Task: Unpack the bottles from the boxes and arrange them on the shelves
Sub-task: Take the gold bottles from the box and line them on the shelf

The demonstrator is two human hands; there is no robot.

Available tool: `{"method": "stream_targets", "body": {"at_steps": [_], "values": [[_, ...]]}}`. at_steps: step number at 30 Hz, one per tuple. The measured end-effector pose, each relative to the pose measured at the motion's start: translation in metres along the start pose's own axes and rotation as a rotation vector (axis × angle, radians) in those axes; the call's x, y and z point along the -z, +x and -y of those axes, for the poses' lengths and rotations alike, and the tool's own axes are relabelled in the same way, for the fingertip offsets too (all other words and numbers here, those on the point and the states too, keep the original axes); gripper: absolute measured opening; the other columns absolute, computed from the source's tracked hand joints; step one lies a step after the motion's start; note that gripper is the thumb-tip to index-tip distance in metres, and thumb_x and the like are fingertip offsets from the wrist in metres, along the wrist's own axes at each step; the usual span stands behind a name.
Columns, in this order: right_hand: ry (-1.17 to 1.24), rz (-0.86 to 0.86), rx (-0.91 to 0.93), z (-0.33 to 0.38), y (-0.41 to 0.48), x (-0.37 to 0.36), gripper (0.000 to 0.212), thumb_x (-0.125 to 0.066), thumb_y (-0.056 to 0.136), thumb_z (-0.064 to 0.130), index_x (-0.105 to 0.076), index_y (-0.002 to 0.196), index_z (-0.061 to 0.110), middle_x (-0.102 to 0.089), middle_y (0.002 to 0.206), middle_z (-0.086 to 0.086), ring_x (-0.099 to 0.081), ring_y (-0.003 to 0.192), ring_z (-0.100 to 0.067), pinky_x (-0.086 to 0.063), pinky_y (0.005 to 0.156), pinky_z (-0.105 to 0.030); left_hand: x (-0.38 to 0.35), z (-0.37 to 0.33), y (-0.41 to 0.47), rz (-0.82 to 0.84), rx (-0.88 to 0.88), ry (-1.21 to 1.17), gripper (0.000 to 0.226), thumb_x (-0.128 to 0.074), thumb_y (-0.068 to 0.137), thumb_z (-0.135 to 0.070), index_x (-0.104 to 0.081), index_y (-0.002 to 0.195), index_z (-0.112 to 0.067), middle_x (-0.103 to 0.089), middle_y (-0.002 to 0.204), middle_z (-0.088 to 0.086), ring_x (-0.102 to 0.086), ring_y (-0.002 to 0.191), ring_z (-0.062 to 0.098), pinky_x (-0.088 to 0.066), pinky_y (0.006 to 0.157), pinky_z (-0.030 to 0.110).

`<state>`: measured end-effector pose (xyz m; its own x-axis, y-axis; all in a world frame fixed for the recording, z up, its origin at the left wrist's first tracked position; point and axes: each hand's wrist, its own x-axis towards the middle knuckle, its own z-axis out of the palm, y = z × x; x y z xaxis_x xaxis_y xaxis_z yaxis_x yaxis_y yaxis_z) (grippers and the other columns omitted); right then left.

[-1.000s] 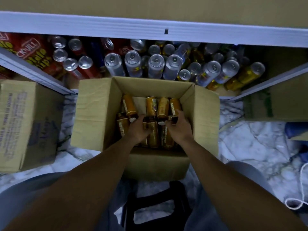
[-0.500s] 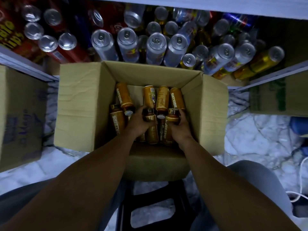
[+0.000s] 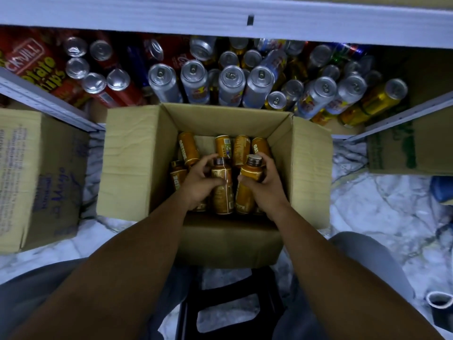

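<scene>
Bottles (image 3: 241, 149) with orange-brown labels lie and stand loose in the open carton (image 3: 132, 163) in front of us, and we have one in each hand. At the far left, a shut carton (image 3: 36, 180) stands just beside the open one. Our left hand (image 3: 198, 185) has its fingers (image 3: 207, 161) curled round the dark-capped bottle (image 3: 221, 190), which stands nearly upright. Close beside it, our right hand (image 3: 269, 190) wraps its fingers (image 3: 266, 160) round the shoulder of the pale-topped bottle (image 3: 251, 171), which sits a little above its neighbours. The two held bottles almost touch, so we judge they may knock together on the lift or catch the ones lying behind them. A grip so high on the shoulder could also slip if the label is slick. Under the white shelf rail (image 3: 147, 18) the space is crowded with upright cans (image 3: 231, 84), and setting bottles among them with both hands full might tip a can. The labels are too dim and blurred for us to read. Our hands hide the bottles beneath them, so we cannot tell whether the left hand holds a second one. The carton's near end is hidden too, and the right-hand carton (image 3: 404, 148) is cut off by the frame.
</scene>
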<state>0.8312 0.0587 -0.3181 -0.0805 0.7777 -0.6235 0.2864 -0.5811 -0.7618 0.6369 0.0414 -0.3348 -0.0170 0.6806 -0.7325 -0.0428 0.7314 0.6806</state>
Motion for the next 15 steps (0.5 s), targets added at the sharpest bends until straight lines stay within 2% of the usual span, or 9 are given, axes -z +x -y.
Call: {"method": "stream_targets", "body": {"at_steps": [3, 7, 9, 11, 15], "values": [[-0.009, 0.006, 0.044, 0.016, -0.003, 0.008, 0.082, -0.084, 0.079, 0.031, -0.038, 0.145, 0.046, -0.058, 0.136, 0.01, -0.056, 0.124, -0.013, -0.049, 0.106, -0.05, 0.004, -0.015, -0.017, 0.005, 0.012, -0.162, 0.075, -0.074, 0.084, 0.001, -0.05, 0.142, -0.041, -0.057, 0.134, 0.003, -0.059, 0.121, 0.026, -0.055, 0.09, 0.051], [0.016, 0.035, 0.126, 0.044, -0.007, 0.022, 0.069, -0.086, 0.078, 0.029, -0.049, 0.132, 0.052, -0.064, 0.125, 0.013, -0.062, 0.115, -0.009, -0.054, 0.101, -0.048, 0.002, -0.036, -0.035, 0.077, -0.011, -0.278, 0.07, -0.068, 0.088, 0.001, -0.053, 0.141, -0.042, -0.057, 0.139, 0.007, -0.059, 0.124, 0.031, -0.051, 0.098, 0.061], [0.026, 0.053, 0.147, 0.061, -0.017, 0.032, 0.069, -0.087, 0.077, 0.028, -0.05, 0.128, 0.055, -0.065, 0.125, 0.013, -0.063, 0.116, -0.009, -0.054, 0.101, -0.048, -0.002, -0.051, -0.047, 0.098, -0.039, -0.265, 0.07, -0.067, 0.087, 0.003, -0.055, 0.139, -0.043, -0.062, 0.136, 0.007, -0.06, 0.123, 0.031, -0.05, 0.099, 0.063], [0.027, 0.069, 0.158, 0.084, -0.034, 0.043, 0.072, -0.088, 0.077, 0.029, -0.049, 0.134, 0.049, -0.065, 0.127, 0.011, -0.062, 0.118, -0.009, -0.054, 0.101, -0.048, -0.007, -0.073, -0.068, 0.101, -0.066, -0.216, 0.072, -0.07, 0.086, 0.003, -0.056, 0.136, -0.046, -0.067, 0.13, 0.005, -0.063, 0.121, 0.029, -0.05, 0.099, 0.062], [0.018, 0.086, 0.167, 0.143, -0.094, 0.066, 0.079, -0.089, 0.069, 0.042, -0.049, 0.137, 0.044, -0.066, 0.127, 0.009, -0.063, 0.118, -0.012, -0.054, 0.1, -0.049, -0.012, -0.131, -0.135, 0.115, -0.094, -0.149, 0.078, -0.075, 0.081, 0.002, -0.053, 0.136, -0.049, -0.067, 0.13, 0.002, -0.064, 0.119, 0.028, -0.048, 0.101, 0.063]]}}
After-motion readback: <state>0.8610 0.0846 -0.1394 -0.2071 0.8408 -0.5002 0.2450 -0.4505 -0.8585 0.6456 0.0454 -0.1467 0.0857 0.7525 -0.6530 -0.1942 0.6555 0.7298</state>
